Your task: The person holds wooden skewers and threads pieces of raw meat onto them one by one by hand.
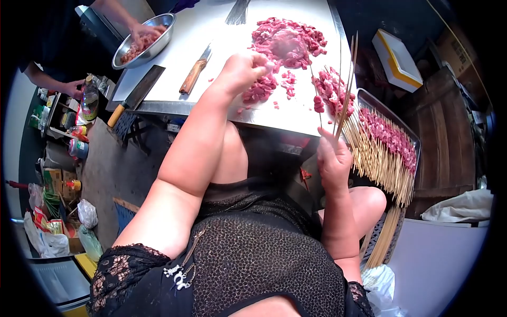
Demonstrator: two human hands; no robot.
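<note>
On the tabletop (pixel 216 24), from left: one metal bowl (pixel 159 45), one cleaver (pixel 145 85), one knife (pixel 196 71); the left hand (pixel 245 71) has its fingers bent together, I cannot tell if holding something, near one large meat pile (pixel 285 42); the right hand (pixel 334 156) grips several sticks (pixel 349 92), one carrying meat (pixel 318 103), beside one tray (pixel 391 114) of skewers (pixel 388 164)

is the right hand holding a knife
No, the right hand holds thin skewers, while the knife and the cleaver lie on the white table.
</note>
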